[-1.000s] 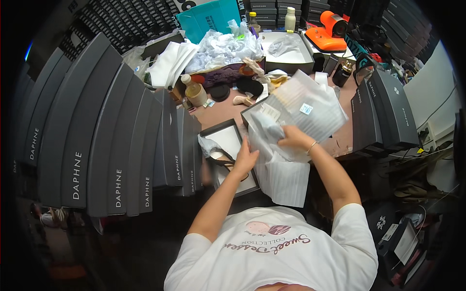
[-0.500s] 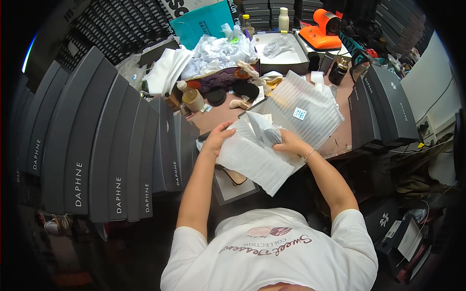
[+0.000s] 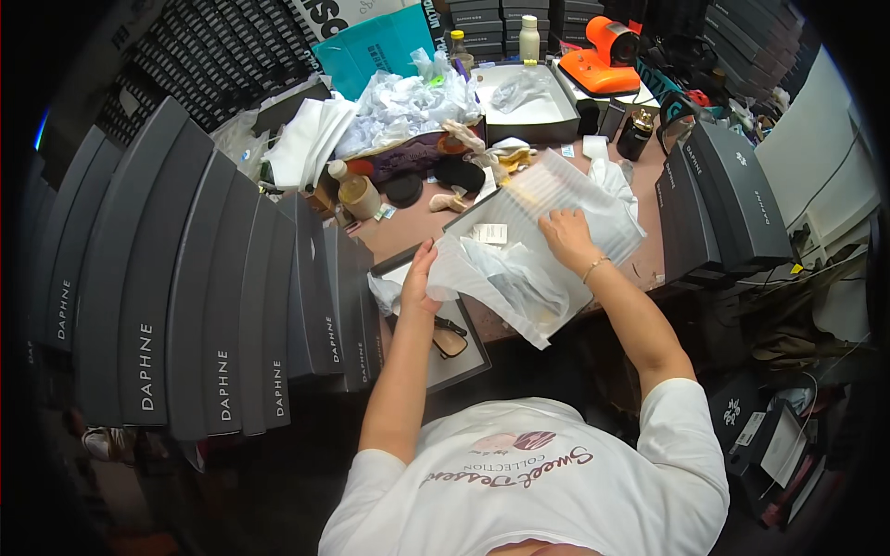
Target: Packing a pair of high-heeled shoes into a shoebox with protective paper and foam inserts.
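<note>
My left hand (image 3: 420, 280) grips the left edge of a thin white packing sheet (image 3: 456, 263), lifted at a slant. Under and beside this sheet lies a crumpled pale tissue bundle (image 3: 519, 276) in an open shoebox; its contents are hidden. A small white tag (image 3: 489, 233) lies beside the bundle. My right hand (image 3: 567, 237) has its fingers bent down on a second, striped translucent foam sheet (image 3: 607, 199) and seems to pinch it. Below my left hand, a dark-strapped shoe with a tan insole (image 3: 451, 343) lies in a grey-edged tray or box part (image 3: 468, 366).
Tall dark shoeboxes (image 3: 199, 306) line the left side; more boxes (image 3: 732, 199) stand at the right. Behind are a bottle (image 3: 355, 193), a heap of crumpled tissue (image 3: 408, 107), a white open box (image 3: 533, 120), an orange device (image 3: 603, 65) and a dark jar (image 3: 635, 136).
My right hand has left the tissue bundle and moved up onto the striped foam sheet. The bundle now lies in the box. My left hand still holds the packing sheet, slightly lower and further right.
</note>
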